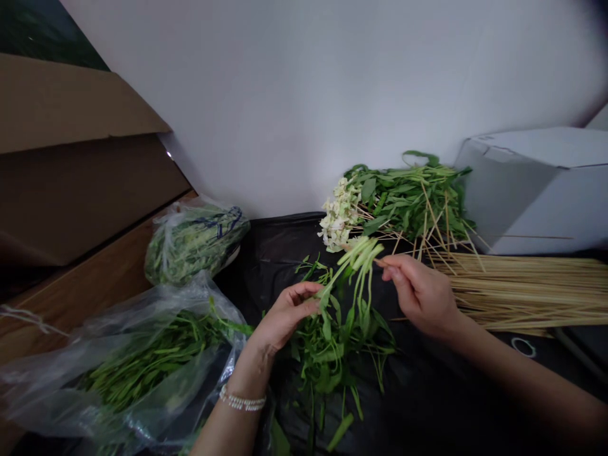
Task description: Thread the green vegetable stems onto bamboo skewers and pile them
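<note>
Left hand (287, 315): fingers curled closed around a bunch of water spinach stems (354, 269), grip low on the bunch, pale split stem ends upright above the fist, leafy ends trailing down. Probable reason for the grip: stem ends kept exposed and separated. Right hand (418, 296): narrow pinch, thumb and forefinger together, apparently on a thin bamboo skewer (380, 261), tip just beside the stem ends; only a short brown sliver visible, so contents of pinch not certain.

Bunch held above the middle of a black plastic sheet (270, 253), glossy and creased, with loose leaves (332, 373) heaped below. Beaded bracelet (242, 399) on left wrist.

Along the far edge of the sheet, against a matte white wall (285, 95): green leafy mound (408, 196) crossed by skewer ends, with a pale, curled cream-white cluster (339, 215) at its left end. Toward the right edge: loose straw-coloured pile of bamboo skewers (522, 291), laid parallel, within reach of right hand. Behind it, white box (536, 190).

Along the left side: clear plastic bag of greens (123, 361), mouth toward the sheet; second, tied bag (194, 244) with blue marking, on a wooden tabletop (80, 272), below a brown cardboard box (71, 152).
</note>
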Demonstrator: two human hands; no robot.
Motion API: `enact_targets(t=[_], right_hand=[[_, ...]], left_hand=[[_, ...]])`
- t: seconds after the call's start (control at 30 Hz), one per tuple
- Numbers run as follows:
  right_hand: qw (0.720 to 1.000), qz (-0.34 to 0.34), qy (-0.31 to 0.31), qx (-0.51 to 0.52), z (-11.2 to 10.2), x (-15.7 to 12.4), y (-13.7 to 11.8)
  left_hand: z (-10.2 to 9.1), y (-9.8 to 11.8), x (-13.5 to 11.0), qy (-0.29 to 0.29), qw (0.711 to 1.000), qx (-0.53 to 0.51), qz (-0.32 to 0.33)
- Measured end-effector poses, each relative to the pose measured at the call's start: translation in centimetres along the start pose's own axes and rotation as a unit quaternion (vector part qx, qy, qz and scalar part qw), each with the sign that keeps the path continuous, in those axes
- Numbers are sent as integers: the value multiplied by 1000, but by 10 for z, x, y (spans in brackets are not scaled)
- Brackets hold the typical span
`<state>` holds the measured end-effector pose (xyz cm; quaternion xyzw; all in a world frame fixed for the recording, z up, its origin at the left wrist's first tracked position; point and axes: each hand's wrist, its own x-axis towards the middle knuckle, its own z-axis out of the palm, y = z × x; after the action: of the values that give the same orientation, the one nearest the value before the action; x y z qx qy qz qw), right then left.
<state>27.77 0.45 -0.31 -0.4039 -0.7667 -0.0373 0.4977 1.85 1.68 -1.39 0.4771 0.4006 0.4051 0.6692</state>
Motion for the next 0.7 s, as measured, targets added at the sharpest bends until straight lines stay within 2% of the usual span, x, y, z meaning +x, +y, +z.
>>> enact_targets(t=[0.13,0.23,0.3,0.43,0.57,0.63,0.7], right_hand=[[987,105,85,90,-7,3,1],[960,128,162,188,-11,7,1],[946,133,202,218,-14,11,-1],[928,174,243,223,-20,15,-6],[922,200,198,266,-23,14,-10],[925,205,187,261,-23,15,-11],[931,198,188,243,-22,15,-10]], left_hand=[[-3,5,-3,-63,993,92,-36],[-3,9,-5,-143,974,160,-77],[-3,11,-5,-167,966,180,-75],[-3,10,-4,-133,971,195,-37],[5,6,-5,-122,962,242,-27],[15,1,-6,-89,957,274,46],[28,-4,-8,-72,935,322,132]])
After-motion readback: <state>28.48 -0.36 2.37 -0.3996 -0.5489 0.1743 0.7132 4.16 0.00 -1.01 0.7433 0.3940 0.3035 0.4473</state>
